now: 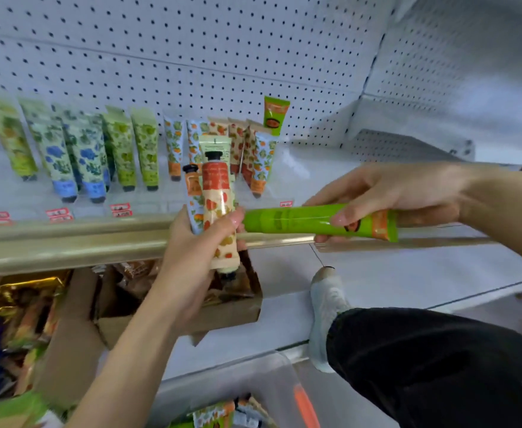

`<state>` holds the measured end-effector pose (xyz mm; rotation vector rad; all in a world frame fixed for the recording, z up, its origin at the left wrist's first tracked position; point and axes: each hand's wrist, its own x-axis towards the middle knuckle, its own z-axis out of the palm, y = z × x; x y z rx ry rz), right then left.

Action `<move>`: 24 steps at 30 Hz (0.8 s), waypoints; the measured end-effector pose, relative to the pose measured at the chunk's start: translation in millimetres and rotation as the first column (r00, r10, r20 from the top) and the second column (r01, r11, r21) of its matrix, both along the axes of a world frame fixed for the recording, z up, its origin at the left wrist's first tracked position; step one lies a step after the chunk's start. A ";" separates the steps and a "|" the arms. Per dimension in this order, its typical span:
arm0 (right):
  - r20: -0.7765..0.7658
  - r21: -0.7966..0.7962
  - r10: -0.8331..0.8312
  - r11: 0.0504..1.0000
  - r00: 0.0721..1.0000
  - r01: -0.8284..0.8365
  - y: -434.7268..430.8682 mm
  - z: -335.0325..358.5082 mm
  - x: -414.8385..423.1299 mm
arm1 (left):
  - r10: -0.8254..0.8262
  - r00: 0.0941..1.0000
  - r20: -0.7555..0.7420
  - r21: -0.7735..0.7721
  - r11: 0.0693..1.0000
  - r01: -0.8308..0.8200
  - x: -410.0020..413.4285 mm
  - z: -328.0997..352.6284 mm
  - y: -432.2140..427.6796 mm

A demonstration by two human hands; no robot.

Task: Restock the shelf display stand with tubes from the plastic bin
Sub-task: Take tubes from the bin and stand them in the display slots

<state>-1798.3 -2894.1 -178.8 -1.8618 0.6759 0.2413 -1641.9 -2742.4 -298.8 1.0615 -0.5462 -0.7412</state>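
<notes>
So a small bunch of tubes (215, 208) was gripped upright in the left hand (191, 242), fingers closed round them, right in front of the shelf's front rail (68, 242). A green tube (309, 222) was held sideways in the right hand (401, 196), pinched between thumb and fingers, one end nearly touching the left-hand bunch. Tubes already stocked (77, 156) were lined up on the shelf, mostly to the left; plenty of bare shelf (330, 162) was left open to the right. The plastic bin (253, 375) was seen at the bottom edge, more tubes inside.
</notes>
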 end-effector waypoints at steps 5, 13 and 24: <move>0.110 -0.385 -0.158 0.903 0.981 0.188 -15.4 24.9 18.5 | 0.034 0.999 -0.014 0.000 0.999 -0.034 11.2 7.3 -5.3; 0.243 -0.405 -0.199 0.868 0.949 0.286 -44.8 55.2 41.1 | -0.022 1.000 0.016 0.012 1.000 0.022 23.4 15.4 -28.4; 0.604 -0.410 -0.302 0.676 0.737 0.613 -90.2 43.4 69.1 | -0.032 0.999 -0.023 0.075 0.997 0.034 32.7 5.2 -22.4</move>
